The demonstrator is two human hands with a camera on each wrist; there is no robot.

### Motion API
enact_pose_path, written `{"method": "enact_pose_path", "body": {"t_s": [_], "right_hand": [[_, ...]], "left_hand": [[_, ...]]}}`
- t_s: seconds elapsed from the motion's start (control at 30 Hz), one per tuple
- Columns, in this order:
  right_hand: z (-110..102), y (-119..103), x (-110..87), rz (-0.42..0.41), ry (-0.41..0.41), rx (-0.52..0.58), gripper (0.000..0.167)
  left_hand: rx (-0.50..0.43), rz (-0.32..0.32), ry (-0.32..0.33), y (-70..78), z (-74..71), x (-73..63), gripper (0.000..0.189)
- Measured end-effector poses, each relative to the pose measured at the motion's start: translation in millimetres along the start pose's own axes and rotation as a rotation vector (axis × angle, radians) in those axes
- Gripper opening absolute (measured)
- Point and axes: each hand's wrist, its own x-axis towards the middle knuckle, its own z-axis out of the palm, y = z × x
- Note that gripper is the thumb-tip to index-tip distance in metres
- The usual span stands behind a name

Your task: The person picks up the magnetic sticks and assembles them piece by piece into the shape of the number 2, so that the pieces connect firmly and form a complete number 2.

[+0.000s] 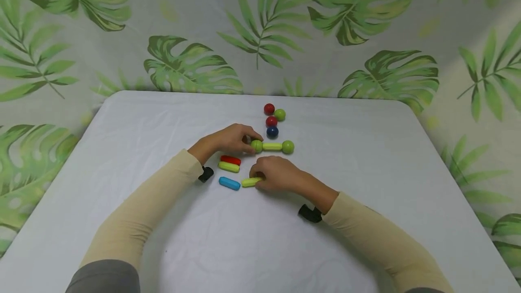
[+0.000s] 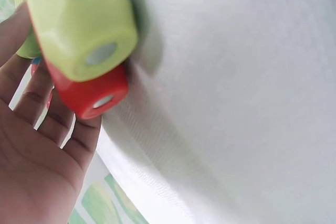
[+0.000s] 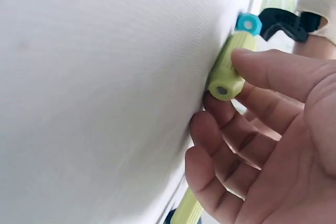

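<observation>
Assembly seems, in the head view, complete on one piece alone: a joined rod (image 1: pixel 272 147) between an inner green ball (image 1: pixel 256 146) and an outer green ball (image 1: pixel 288 147), running rightward from the left hand (image 1: pixel 235 139), whose thumb and fingers pinch the inner ball. Loose beyond that hand's fingertips sit a blue ball (image 1: pixel 272 131), a nearer red ball (image 1: pixel 271 121), a farther red ball (image 1: pixel 269 109) and a spare green ball (image 1: pixel 279 115). Between the hands' left sides lie a red rod (image 1: pixel 230 160) and a spare yellow-green rod (image 1: pixel 229 167). The right hand (image 1: pixel 281 174), closer to the body, grasps a held yellow-green rod (image 1: pixel 250 182); a blue rod (image 1: pixel 229 183) lies left of it.

The left wrist view shows the palm, fingers stretched past the red rod; contact there is unclear.

In the right wrist view, the thumb presses the held rod from above, the other fingers loosely bent; its near end carries no ball.
</observation>
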Motion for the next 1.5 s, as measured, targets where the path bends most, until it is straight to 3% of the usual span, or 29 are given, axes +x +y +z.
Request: {"method": "enact_pose_path", "body": {"t_s": [0.2,0.47,0.7,0.9,1.03,1.23,1.37,1.5], "right_hand": [[-2,17,-15.6,0.045,0.013,0.036,0.014],[-20,53,-44.4,0.073,0.109,0.131,0.015],[-27,76,-59.9,0.13,0.205,0.199,0.02],[-24,86,-65.5,0.129,0.244,0.212,0.028],[-23,87,-66.0,0.175,0.242,0.22,0.028],[-19,87,-62.2,0.267,0.152,0.236,0.024],[-16,85,-59.2,0.266,0.123,0.189,0.022],[-14,83,-55.6,0.209,0.14,0.114,0.028]], "left_hand": [[0.005,0.002,0.011,-5.5,2.8,2.3,0.044],[0.021,0.077,0.023,-9.2,2.3,1.6,0.045],[-0.013,0.074,0.035,-8.5,2.8,-0.3,0.042],[-0.045,0.053,0.038,-7.4,3.5,1.6,0.042],[-0.045,0.039,0.037,-6.8,3.0,2.1,0.042],[-0.031,0.014,0.027,-7.8,3.7,4.3,0.043],[-0.024,0.015,0.02,-7.9,3.5,5.3,0.043],[-0.017,0.008,0.028,-7.4,2.6,4.6,0.043]]}}
